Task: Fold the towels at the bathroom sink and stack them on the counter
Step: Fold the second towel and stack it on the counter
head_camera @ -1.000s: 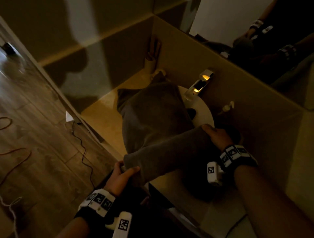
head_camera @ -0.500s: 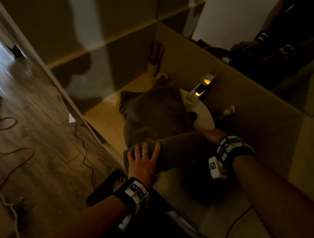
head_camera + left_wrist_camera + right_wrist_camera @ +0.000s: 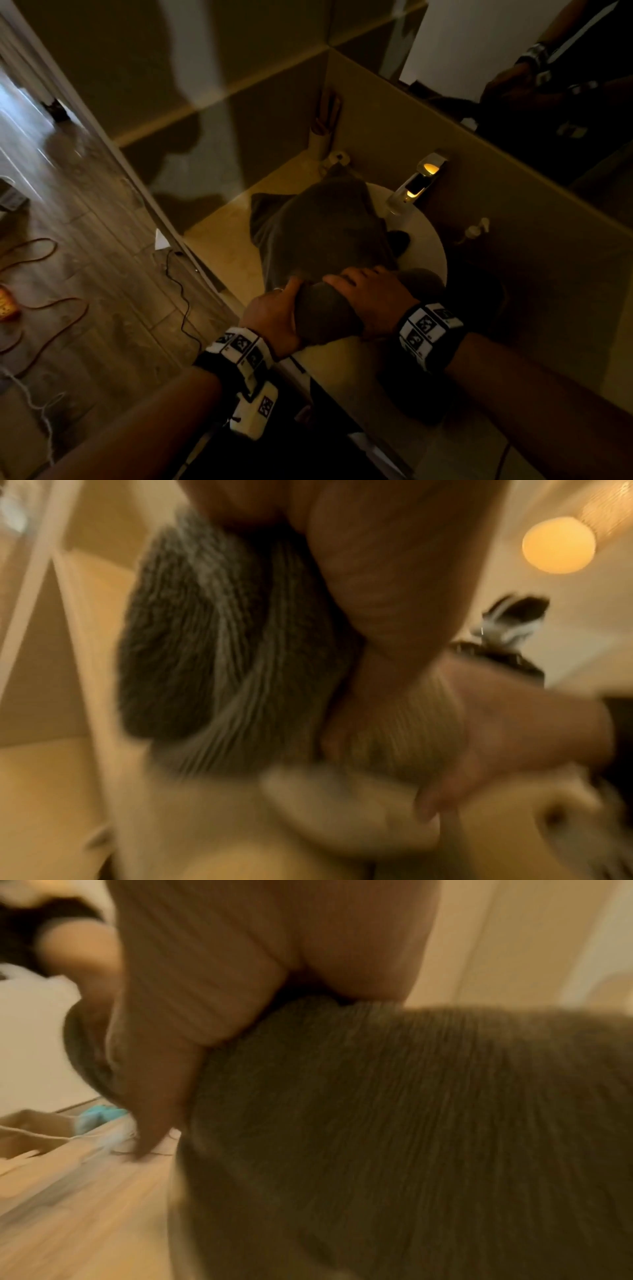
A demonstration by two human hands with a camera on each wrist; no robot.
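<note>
Head view. I see a round white sink basin [image 3: 432, 246] set in the beige counter [image 3: 222, 240]; a dark grey towel [image 3: 318, 222] lies draped over the basin's left part and the counter, so most of the bowl is hidden. A pale cup [image 3: 321, 142] in the far corner holds upright sticks whose kind I cannot make out. The faucet [image 3: 416, 185] stands behind the basin. The towel's near end is bunched into a thick fold between my two hands at the counter's front edge. My left hand [image 3: 274, 315] curls round the fold from the left, thumb on top; my right hand [image 3: 373, 301] lies over it from the right, fingers bent onto the cloth.

Left wrist view, blurred. The towel [image 3: 205, 642] hangs bunched beside the left hand [image 3: 377, 574], whose fingers close against it; the right hand [image 3: 496, 723] meets it from below right.

Right wrist view, blurred. The right hand [image 3: 222, 988] presses onto the towel [image 3: 411, 1123], which fills the frame beneath the palm; finger closure is unclear here.
</note>
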